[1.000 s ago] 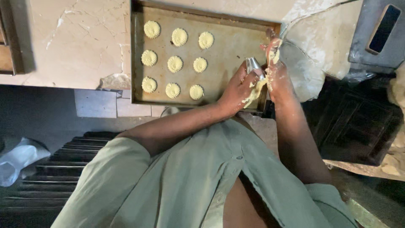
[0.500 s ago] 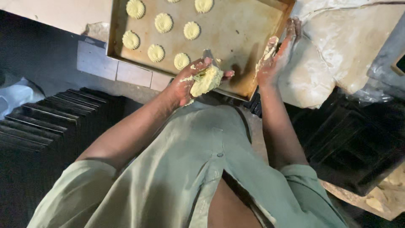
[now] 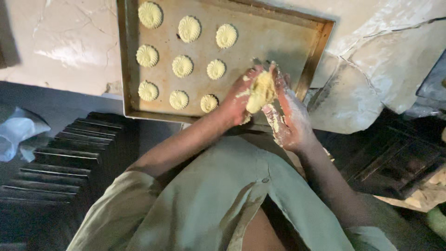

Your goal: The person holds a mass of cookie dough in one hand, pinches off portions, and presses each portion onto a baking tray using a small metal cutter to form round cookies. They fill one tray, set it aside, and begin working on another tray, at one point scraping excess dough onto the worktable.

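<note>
Pale worktop point(image 3: 60, 51) fills the upper left, stone-like, cracked in places. On it sits a big rectangular metal baking tray point(image 3: 278, 37), near edge overhanging toward the person. Right of the tray, crumpled whitish plastic sheeting point(image 3: 381, 74) covers a bulky mass, touching or nearly touching the tray's right rim. Lower left: stack of dark empty trays point(image 3: 55, 158) below the counter edge, with a wadded pale blue bag point(image 3: 16, 132) just beside them. Person's green shirt point(image 3: 223, 200) takes up the bottom centre. On the tray, nine piped swirl cookies point(image 3: 182, 66) in a three-by-three block on the left half, none touching each other; right half of the tray bare. Left hand point(image 3: 237, 100) and right hand point(image 3: 288, 116) come together over the tray's near right corner, both smeared with dough. Between them a yellow dough lump point(image 3: 261, 90), pressed from both sides: left palm cupped against its left face, right fingers flat along its right side. Lump held above the tray, well right of the cookie block, nearest the bottom-right cookie. Whether the lump touches the tray can't be told.
</note>
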